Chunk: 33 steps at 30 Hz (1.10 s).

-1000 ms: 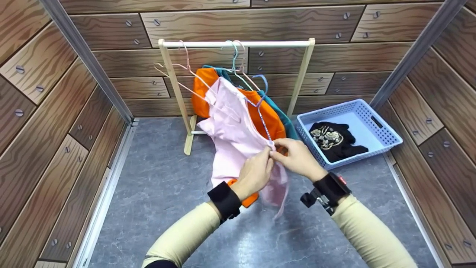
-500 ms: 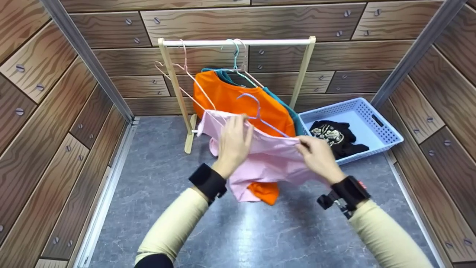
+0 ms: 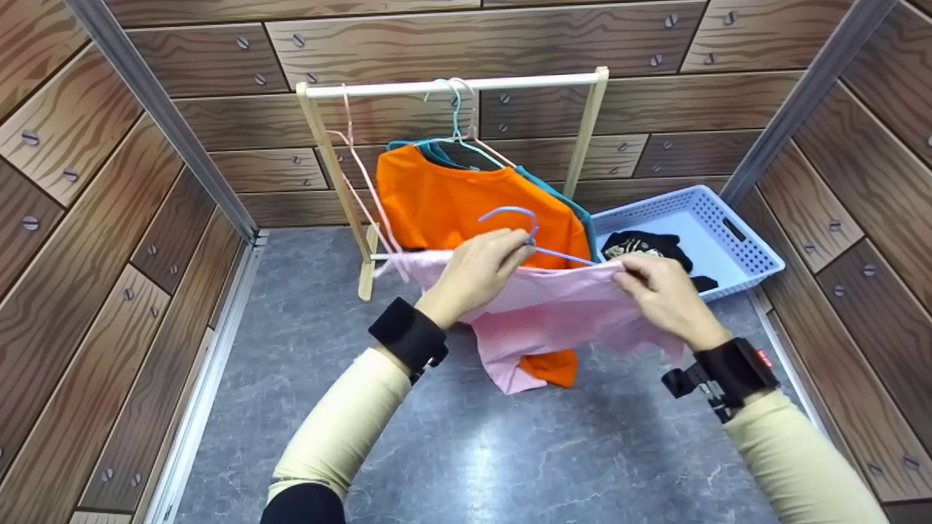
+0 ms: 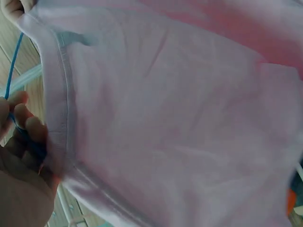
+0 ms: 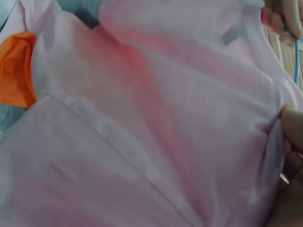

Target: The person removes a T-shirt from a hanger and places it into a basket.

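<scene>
Held up over the grey floor [image 3: 451,451]: a pink shirt [image 3: 553,320], stretched flat between both hands. Left hand [image 3: 473,276] curled tight round the shirt's top edge and the blue hanger [image 3: 520,222]. Right hand [image 3: 659,295] pinched shut on the shirt's other edge. Just behind, hung on the wooden rack [image 3: 451,87]: an orange shirt [image 3: 451,204]. Farther right, sat on the floor: a blue basket [image 3: 735,240] with a black cloth [image 3: 648,244] inside.

Soft matt pink cloth shirt [image 3: 553,313], thin coated-wire hanger [image 3: 510,215], pale wooden rack [image 3: 451,86], perforated plastic basket [image 3: 735,240].
</scene>
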{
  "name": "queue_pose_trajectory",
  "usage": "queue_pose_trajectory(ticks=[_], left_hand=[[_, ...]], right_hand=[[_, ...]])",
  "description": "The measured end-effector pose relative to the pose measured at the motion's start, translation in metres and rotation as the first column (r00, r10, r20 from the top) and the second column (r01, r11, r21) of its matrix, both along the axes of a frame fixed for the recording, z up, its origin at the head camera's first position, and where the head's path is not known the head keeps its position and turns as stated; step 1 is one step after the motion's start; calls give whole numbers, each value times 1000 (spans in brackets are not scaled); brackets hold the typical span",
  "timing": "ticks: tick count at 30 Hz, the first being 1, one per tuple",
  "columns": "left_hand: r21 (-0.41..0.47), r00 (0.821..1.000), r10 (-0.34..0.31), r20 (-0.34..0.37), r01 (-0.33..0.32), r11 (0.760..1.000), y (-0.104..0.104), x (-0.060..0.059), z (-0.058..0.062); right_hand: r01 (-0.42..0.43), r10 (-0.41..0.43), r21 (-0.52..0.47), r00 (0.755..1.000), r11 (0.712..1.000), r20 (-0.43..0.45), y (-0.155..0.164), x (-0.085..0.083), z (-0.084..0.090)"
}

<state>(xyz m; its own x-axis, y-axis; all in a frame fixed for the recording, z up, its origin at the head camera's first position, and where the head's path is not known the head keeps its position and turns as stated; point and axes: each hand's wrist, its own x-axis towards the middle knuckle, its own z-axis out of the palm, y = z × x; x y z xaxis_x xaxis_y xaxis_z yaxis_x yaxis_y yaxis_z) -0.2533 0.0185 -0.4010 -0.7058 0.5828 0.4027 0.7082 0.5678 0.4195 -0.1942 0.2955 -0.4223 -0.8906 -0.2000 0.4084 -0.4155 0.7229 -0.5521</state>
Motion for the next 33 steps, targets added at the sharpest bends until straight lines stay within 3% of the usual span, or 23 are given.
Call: queue_pose_trajectory(ticks=[3,7,12,15,20,25,33], left_hand=[[14,998,-10,60,9,1000,4,5,1],[25,992,31,123,-34,999,5,11,0],[36,989,86,120,-91,995,-1,13,1],[62,988,102,112,-110,992,-7,12,2],[128,977,119,175,-142,982,-19,7,-1],[149,964,100,246,-140,979,-34,2,-4],[236,960,125,251,-186,954,-75,-6,-7]], right_hand=[[23,-23,-18,1000,1000,6,2,-2,-2],[29,-29,-39,1000,999,3,0,-4,-8],[-3,1,-49,999,999,-48,-5,-8,-12],[-12,12,-3,997,1000,-72,-6,-10,-13],[20,-15,48,994,999,-107,-1,-12,-18],[64,-60,20,986,998,-155,3,-14,-24],[169,-159,72,979,983,-127,17,-13,-35]])
